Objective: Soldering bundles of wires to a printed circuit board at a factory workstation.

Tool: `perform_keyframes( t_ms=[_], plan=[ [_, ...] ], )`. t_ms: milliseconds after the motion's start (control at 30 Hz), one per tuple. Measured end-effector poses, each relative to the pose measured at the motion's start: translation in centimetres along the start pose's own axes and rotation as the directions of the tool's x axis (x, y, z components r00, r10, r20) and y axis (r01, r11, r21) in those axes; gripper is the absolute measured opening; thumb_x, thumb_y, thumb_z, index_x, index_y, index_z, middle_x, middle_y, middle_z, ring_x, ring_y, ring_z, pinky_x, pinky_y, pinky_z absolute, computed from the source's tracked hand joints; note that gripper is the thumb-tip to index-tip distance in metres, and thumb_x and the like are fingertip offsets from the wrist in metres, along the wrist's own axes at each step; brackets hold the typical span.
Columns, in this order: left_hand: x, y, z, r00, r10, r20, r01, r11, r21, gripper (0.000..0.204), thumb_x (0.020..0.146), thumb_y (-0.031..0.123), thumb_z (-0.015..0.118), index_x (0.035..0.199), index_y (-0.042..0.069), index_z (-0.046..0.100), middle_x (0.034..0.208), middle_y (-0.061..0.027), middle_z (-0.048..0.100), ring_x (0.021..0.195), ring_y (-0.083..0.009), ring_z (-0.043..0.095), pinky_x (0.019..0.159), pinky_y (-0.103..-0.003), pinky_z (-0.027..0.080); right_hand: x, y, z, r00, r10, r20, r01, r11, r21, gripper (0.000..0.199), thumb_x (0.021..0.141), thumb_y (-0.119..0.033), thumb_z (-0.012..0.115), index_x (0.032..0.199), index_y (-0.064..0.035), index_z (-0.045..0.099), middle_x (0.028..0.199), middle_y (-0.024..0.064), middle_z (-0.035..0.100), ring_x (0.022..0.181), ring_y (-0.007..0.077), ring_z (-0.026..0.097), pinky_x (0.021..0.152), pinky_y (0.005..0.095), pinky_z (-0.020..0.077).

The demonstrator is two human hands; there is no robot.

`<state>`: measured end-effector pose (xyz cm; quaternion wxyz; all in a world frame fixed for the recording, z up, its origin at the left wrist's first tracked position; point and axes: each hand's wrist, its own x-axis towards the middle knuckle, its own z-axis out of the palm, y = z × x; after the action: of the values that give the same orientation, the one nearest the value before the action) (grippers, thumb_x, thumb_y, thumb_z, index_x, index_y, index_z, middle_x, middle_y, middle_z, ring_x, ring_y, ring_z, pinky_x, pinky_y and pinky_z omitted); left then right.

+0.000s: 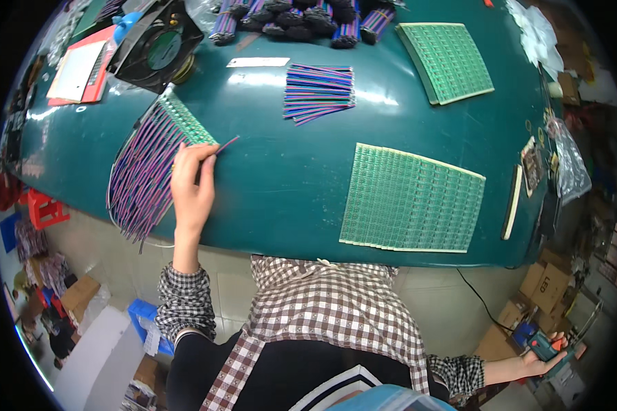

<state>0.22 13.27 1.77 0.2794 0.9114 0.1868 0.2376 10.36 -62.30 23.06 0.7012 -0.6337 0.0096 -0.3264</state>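
Note:
My left hand (pixel 193 188) is over the left part of the table, its fingertips pinched together at the end of a green circuit board strip (pixel 188 122). A thin multicoloured wire (pixel 231 143) sticks out to the right of these fingertips. Many purple, blue and black wires (pixel 140 181) fan down from the strip toward the table's front edge. Far off to the lower right, away from the table, my right hand (pixel 536 363) has its fingers around a small dark teal device (pixel 543 346) with red parts; its exact kind does not show.
Green circuit board panels (pixel 411 198) lie at the front right, with a thicker stack (pixel 449 63) behind. Loose cut wires (pixel 319 92) lie mid-table, tied wire bundles (pixel 291 20) at the back. A black fan (pixel 159 49) stands back left. Cardboard boxes (pixel 548 284) are at right.

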Motion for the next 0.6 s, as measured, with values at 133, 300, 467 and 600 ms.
perform_keyframes(
  t_ms=[133, 300, 467, 600],
  plan=[
    [0.2, 2.4, 0.1, 0.998, 0.061, 0.002, -0.061, 0.994, 0.094, 0.013, 0.091, -0.002, 0.062, 0.102, 0.001, 0.068, 0.097, -0.0137, 0.068, 0.094, -0.0288, 0.065, 0.097, -0.041, 0.046, -4.7, 1.2, 6.1, 0.971, 0.219, 0.098, -0.215, 0.975, -0.05, 0.033, 0.104, -0.027, 0.053, 0.122, -0.0002, 0.051, 0.113, 0.0086, 0.056, 0.102, 0.0193, 0.057, 0.08, 0.0293, 0.0548],
    [0.4, 7.5, 2.4, 0.995, 0.013, 0.104, 0.001, 0.992, -0.129, 0.011, 0.09, -0.003, 0.063, 0.1, -0.001, 0.068, 0.091, -0.0128, 0.066, 0.087, -0.0268, 0.065, 0.079, -0.034, 0.049, -13.6, 8.8, 15.0, 0.775, 0.596, 0.212, -0.631, 0.749, 0.202, 0.039, 0.097, -0.036, 0.062, 0.112, -0.0019, 0.051, 0.093, 0.0079, 0.055, 0.085, 0.0218, 0.062, 0.056, 0.0291, 0.0564],
    [1.7, 8.6, 4.5, 0.957, 0.02, 0.29, 0.035, 0.982, -0.183, 0.011, 0.09, -0.003, 0.063, 0.1, 0.0, 0.068, 0.091, -0.0131, 0.066, 0.087, -0.0269, 0.065, 0.078, -0.034, 0.05, -16.6, 11.0, 19.2, 0.672, 0.576, 0.466, -0.741, 0.512, 0.435, 0.041, 0.098, -0.034, 0.06, 0.114, 0.0022, 0.049, 0.093, 0.0126, 0.055, 0.088, 0.0276, 0.063, 0.059, 0.0342, 0.0618],
    [1.8, 8.0, 5.6, 0.96, 0.044, 0.276, -0.005, 0.99, -0.139, 0.011, 0.09, -0.001, 0.064, 0.1, 0.0, 0.068, 0.093, -0.0117, 0.065, 0.085, -0.0252, 0.063, 0.077, -0.033, 0.05, -14.7, 9.3, 18.8, 0.719, 0.621, 0.312, -0.695, 0.644, 0.32, 0.039, 0.098, -0.033, 0.06, 0.112, 0.0022, 0.053, 0.093, 0.0125, 0.058, 0.084, 0.0263, 0.066, 0.056, 0.0329, 0.0614]
  ],
)
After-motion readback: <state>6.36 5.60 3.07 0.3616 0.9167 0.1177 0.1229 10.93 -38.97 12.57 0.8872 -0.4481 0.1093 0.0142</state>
